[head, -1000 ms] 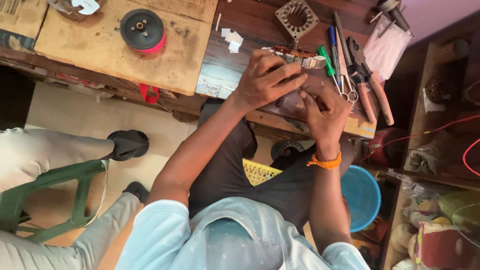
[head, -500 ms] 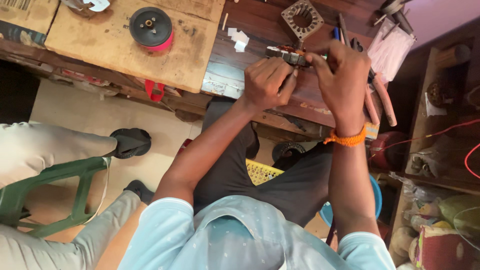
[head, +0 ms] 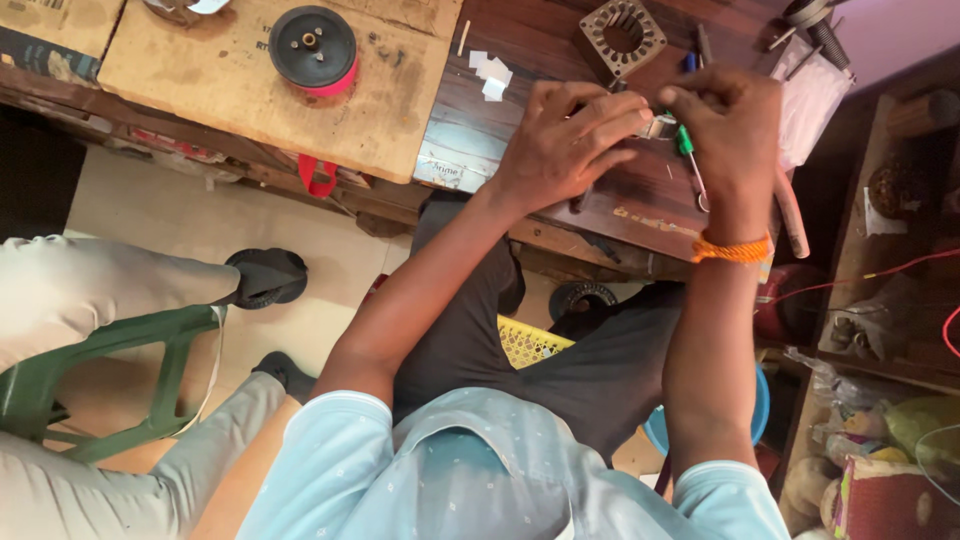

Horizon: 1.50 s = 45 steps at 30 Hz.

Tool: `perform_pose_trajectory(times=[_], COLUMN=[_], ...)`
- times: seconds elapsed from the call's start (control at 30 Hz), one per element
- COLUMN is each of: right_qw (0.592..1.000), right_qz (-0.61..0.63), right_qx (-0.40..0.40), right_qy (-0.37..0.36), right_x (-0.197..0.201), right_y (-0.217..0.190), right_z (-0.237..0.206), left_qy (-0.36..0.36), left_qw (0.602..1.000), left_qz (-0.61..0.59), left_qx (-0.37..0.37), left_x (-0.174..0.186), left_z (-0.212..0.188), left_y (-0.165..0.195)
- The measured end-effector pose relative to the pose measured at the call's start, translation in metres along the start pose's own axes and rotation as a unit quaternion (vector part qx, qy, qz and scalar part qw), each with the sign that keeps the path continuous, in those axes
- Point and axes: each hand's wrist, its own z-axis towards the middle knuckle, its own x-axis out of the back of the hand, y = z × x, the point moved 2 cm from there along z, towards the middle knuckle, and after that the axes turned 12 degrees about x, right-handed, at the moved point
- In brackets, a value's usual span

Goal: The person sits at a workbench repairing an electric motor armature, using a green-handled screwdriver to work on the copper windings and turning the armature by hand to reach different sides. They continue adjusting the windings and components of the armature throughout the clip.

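Both my hands meet over the dark wooden workbench. My left hand curls its fingers around a small silvery metal part. My right hand, with an orange band at the wrist, pinches the same part from the other side. A green-handled screwdriver shows just under my right fingers, its thin shaft pointing toward me; I cannot tell whether it is held or lying on the bench. Most of the part is hidden by my fingers.
A square metal frame with a toothed round hole lies beyond my hands. A black spool with a red rim sits on cardboard at left. Hand tools and a white cloth lie right. Another person's legs and green chair are left.
Both hands have moved farther onto the bench, away from its near edge, and drawn close together around the small part.
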Motion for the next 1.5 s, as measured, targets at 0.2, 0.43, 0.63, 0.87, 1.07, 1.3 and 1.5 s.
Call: perform_pose_trajectory(times=[0.2,0.43,0.63,0.87,1.07,1.3,1.5], right_qw=[0.998,0.995,0.984,0.967,0.968,0.972,0.969], right_qz=[0.039,-0.09,-0.091,-0.119,-0.049,-0.013,-0.056], right_qx=[-0.032,0.046,0.138,0.162,0.192,0.171,0.19], right_qy=[0.043,0.0,0.07,0.159,0.153,0.164,0.145], right_x=[0.019,-0.014,-0.029,-0.059,-0.061,-0.062,-0.054], right_y=[-0.031,-0.045,-0.004,0.02,0.02,0.024,0.039], right_z=[-0.028,-0.051,-0.074,-0.079,-0.085,-0.084,-0.093], left_qy=[-0.002,-0.014,-0.001,-0.002,0.012,-0.057,-0.066], left_qw=[0.999,0.998,0.999,0.996,0.999,0.991,0.995], left_qz=[-0.031,-0.024,0.024,0.082,0.034,0.065,-0.011], left_qx=[0.025,0.062,0.046,0.037,0.031,0.106,0.072], left_x=[-0.015,-0.012,-0.011,-0.014,-0.011,-0.017,-0.012], left_z=[-0.008,-0.009,-0.013,-0.008,-0.019,-0.015,-0.013], left_y=[-0.015,-0.018,-0.012,-0.014,-0.017,-0.029,-0.032])
